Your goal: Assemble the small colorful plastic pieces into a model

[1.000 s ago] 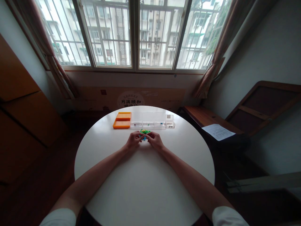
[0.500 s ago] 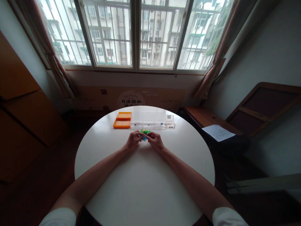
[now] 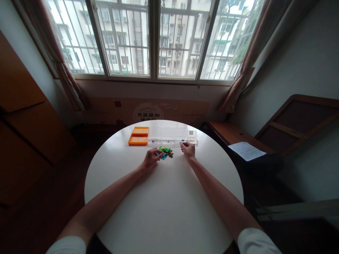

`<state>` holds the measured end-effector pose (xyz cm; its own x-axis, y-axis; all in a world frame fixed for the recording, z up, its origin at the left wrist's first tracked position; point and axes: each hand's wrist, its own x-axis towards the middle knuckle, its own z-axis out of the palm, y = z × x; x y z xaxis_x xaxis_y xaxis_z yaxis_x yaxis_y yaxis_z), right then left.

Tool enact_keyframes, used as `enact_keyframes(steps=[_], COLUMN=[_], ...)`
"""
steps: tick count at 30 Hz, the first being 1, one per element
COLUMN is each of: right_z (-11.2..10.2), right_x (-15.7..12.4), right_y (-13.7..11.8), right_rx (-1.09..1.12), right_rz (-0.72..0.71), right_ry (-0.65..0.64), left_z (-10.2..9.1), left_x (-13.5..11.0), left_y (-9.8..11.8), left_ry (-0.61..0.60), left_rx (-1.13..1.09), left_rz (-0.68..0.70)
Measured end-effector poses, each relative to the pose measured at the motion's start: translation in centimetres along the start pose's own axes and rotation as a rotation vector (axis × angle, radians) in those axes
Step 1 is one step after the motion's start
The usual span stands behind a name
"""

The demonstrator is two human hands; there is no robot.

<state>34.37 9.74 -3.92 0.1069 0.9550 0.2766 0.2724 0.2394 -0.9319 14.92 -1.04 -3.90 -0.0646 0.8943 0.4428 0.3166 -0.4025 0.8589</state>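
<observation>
A small heap of tiny plastic pieces [image 3: 166, 151] in green, yellow, blue and brown lies on the white round table [image 3: 164, 197]. My left hand [image 3: 152, 157] rests at the heap's left edge, thumb and fingertips pressed together; whatever they pinch is too small to make out. Off to the right of the heap, my right hand [image 3: 188, 149] is at the front edge of the clear compartment tray [image 3: 161, 143]. Its fingertips are closed on what looks like a small blue piece. A few tiny pieces sit in separate compartments of the tray.
An orange open case [image 3: 138, 142] adjoins the clear tray's left end. At its right end stands a small clear box [image 3: 192, 134] with its lid raised. Beyond the table's right side, a printed sheet [image 3: 247, 151] lies on a low wooden piece of furniture [image 3: 225, 129].
My right hand has left the heap and moved right and slightly away from me, to the tray's front edge. My left hand has stayed by the heap, whose brown pieces now show.
</observation>
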Motion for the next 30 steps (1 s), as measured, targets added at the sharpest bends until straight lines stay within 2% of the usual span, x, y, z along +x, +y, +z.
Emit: enact_keyframes(steps=[5, 9, 15, 18, 21, 23, 27, 30], right_z=[-0.7, -1.2, -0.7, -0.2, 0.4, 0.7, 1.1, 1.0], right_x=[3.4, 4.6, 3.5, 1.8, -0.6, -2.1, -4.1, -4.5], right_y=[0.2, -0.3, -1.2, -2.0, -2.5, -2.4, -1.6, -1.1], right_rx=[-0.190, -0.244, -0.067, 0.009, -0.056, -0.146, -0.272, -0.283], right_rz=[0.013, 0.102, 0.124, 0.110, 0.041, -0.050, -0.289, -0.354], right_ry=[0.097, 0.119, 0.107, 0.018, -0.189, -0.282, -0.289, -0.305], left_z=[0.0, 0.0, 0.0, 0.0, 0.1, 0.1, 0.1, 0.0], left_x=[0.0, 0.0, 0.0, 0.0, 0.1, 0.1, 0.1, 0.1], left_y=[0.0, 0.0, 0.1, 0.0, -0.1, -0.1, -0.1, -0.1], left_ry=[0.001, 0.004, 0.016, 0.031, 0.043, 0.046, 0.044, 0.044], left_rx=[-0.001, 0.010, 0.014, 0.022, 0.030, 0.032, 0.034, 0.033], left_rz=[0.001, -0.002, -0.004, -0.010, -0.020, -0.022, -0.018, -0.019])
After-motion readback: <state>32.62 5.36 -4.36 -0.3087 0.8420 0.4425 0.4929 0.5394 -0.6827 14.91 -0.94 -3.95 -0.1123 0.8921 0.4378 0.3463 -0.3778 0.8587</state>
